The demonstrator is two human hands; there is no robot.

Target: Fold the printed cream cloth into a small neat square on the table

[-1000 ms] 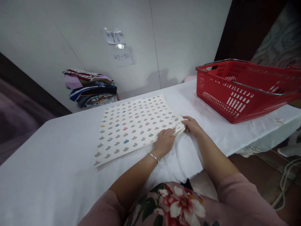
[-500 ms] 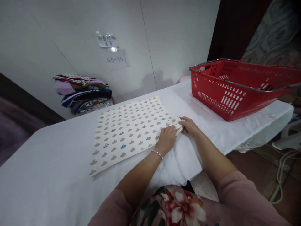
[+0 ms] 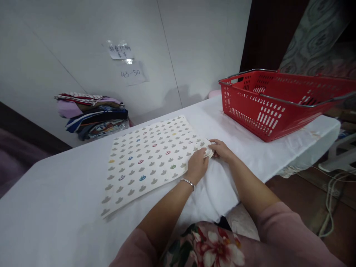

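Observation:
A folded cream cloth (image 3: 150, 159) printed with grey, red, blue, green and yellow mushroom-like shapes lies flat before me. Its layers show at the near right corner, where both my hands meet. My left hand (image 3: 198, 165), with a silver bracelet at the wrist, grips the near edge by that corner, fingers curled over the fabric. Just beyond it, my right hand (image 3: 220, 150) pinches the corner from the right side. Part of the fingers of both hands is hidden by the cloth and by one another.
A white-covered table (image 3: 63, 193) carries the cloth. At the back right stands a red plastic basket (image 3: 250, 107) with metal handles. A pile of folded clothes (image 3: 94, 115) sits beyond the table's far left edge, by a wall (image 3: 200, 44) with paper signs (image 3: 130, 73).
My left hand's fingers have curled in more tightly at the corner, and the cloth there is bunched and lifted slightly. The whole view has shifted a little.

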